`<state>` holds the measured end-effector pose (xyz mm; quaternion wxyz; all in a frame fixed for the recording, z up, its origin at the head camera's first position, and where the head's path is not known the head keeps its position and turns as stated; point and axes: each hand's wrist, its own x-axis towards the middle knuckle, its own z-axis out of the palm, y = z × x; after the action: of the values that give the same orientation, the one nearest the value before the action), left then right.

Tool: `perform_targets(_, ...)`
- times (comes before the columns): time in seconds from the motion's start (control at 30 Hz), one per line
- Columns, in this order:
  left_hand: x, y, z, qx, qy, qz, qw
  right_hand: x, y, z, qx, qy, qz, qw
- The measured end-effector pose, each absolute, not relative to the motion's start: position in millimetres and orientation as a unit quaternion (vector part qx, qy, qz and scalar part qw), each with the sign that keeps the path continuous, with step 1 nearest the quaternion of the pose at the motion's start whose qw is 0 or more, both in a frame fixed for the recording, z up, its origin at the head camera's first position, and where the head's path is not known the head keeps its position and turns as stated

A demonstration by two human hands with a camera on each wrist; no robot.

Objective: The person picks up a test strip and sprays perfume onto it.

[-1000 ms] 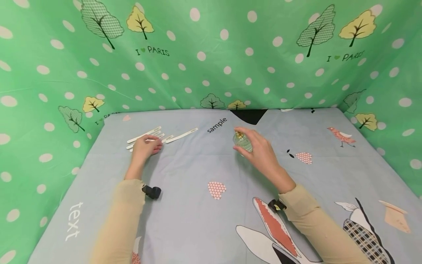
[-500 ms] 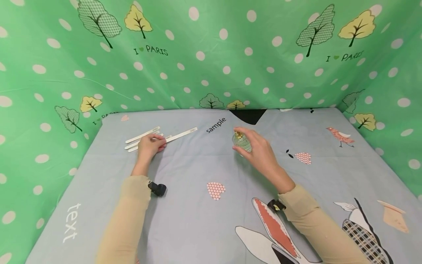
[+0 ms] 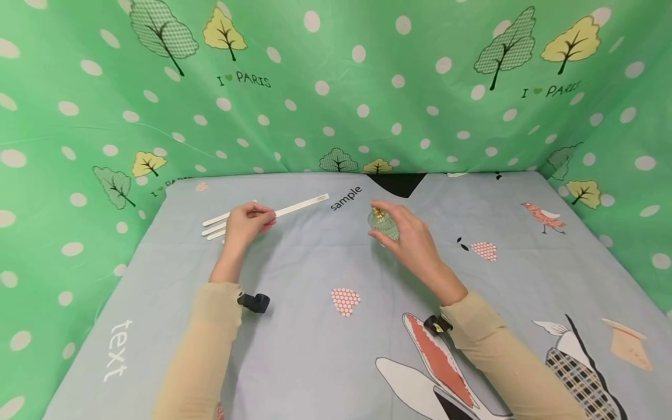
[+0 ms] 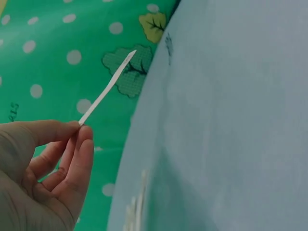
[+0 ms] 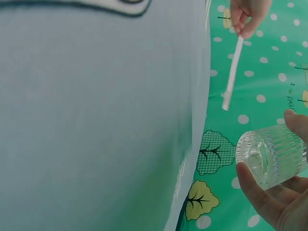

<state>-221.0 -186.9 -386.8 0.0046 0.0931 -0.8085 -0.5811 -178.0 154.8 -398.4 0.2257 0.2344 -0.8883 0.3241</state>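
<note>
One white paper test strip (image 3: 301, 206) is up off the cloth, pinched at its near end between thumb and fingers of the left hand (image 3: 247, 221), its far tip pointing toward the printed word "sample" (image 3: 346, 199). Three more strips (image 3: 216, 227) lie flat just left of that hand, fanned side by side. Over on the other side, the right hand (image 3: 412, 242) curls around one ribbed glass perfume bottle (image 3: 382, 224) with a gold top, held just above the blue-grey printed cloth (image 3: 315, 350). Green spotted fabric (image 3: 336, 87) walls the scene.
</note>
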Motion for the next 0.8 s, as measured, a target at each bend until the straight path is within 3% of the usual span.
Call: perform_targets(0.8,-185.3,-138.6,-347.3,-0.014,-0.807,-0.590,-0.031,-177.3,149.6,-396.8,0.228,-0.894,0.312,0.228)
